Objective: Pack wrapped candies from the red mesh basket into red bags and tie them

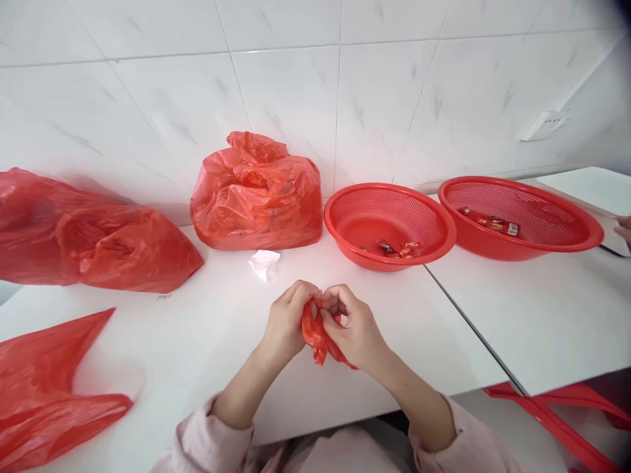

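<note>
Both my hands meet over the white table (211, 328) near its front edge. My left hand (287, 322) and my right hand (352, 328) are closed on a small crumpled red plastic bag (315, 335), pinching its top between the fingers. The bag hangs bunched between my palms, just above the tabletop. What the bag holds, if anything, is hidden.
A full red plastic bag (256, 194) stands against the tiled wall, a crumpled white paper scrap (265, 263) before it. Two red mesh basins (389, 223) (520, 217) at right hold a few wrapped sweets. More red bags lie at left (93, 236) (44, 387). Another person's fingers (624, 228) show far right.
</note>
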Demonstrator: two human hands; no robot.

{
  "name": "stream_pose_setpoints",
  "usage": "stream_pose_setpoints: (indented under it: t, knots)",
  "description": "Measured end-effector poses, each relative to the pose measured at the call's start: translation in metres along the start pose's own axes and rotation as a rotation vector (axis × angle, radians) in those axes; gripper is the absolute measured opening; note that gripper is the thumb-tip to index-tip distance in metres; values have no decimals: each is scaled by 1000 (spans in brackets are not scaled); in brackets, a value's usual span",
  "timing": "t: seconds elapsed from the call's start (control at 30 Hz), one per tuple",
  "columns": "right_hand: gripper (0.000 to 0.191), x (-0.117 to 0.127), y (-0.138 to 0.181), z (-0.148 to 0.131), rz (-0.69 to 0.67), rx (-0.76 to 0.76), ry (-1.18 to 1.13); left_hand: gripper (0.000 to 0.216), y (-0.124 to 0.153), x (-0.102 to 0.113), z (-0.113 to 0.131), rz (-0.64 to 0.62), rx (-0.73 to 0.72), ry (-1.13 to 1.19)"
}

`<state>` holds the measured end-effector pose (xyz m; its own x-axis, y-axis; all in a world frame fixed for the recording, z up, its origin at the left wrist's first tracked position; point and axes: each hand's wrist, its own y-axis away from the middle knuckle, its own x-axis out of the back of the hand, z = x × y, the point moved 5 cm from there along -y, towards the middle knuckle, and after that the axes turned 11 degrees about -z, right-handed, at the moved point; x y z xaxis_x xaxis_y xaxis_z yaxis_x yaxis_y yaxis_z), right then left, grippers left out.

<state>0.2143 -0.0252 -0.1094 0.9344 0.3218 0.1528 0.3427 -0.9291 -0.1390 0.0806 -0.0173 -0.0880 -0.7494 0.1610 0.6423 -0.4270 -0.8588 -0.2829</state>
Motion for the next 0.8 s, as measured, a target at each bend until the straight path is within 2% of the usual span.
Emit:
stream_pose_setpoints:
  t: [0.1, 0.23, 0.37, 0.47, 0.53, 0.6, 0.7, 0.8]
  knots:
    - [16, 1, -1, 4, -12, -35, -189, 19, 1, -2, -3, 75, -5, 7]
    - [28, 3, -8, 7, -236, -110, -417, 4, 5, 6, -4, 131, 7, 16]
    - [26, 7, -13, 6, -386, -202, -398, 8, 11, 18, -1, 66, 30, 35]
    - [25, 5, -12, -2, -478, -248, -357, 7, 17, 25, -1, -43, 83, 109]
    - [17, 4, -11, -12, -527, -217, -195, 10, 21, 28, -2, -107, 128, 163]
    - [4, 5, -10, -26, -511, -99, 141, 13, 24, 32, -3, -102, 158, 155]
    - [9, 3, -6, -45, -436, 160, 713, 16, 25, 44, -5, 5, 167, 61]
    - [15, -7, 4, -41, -437, 302, 960, 15, 25, 70, -8, 107, 190, 20]
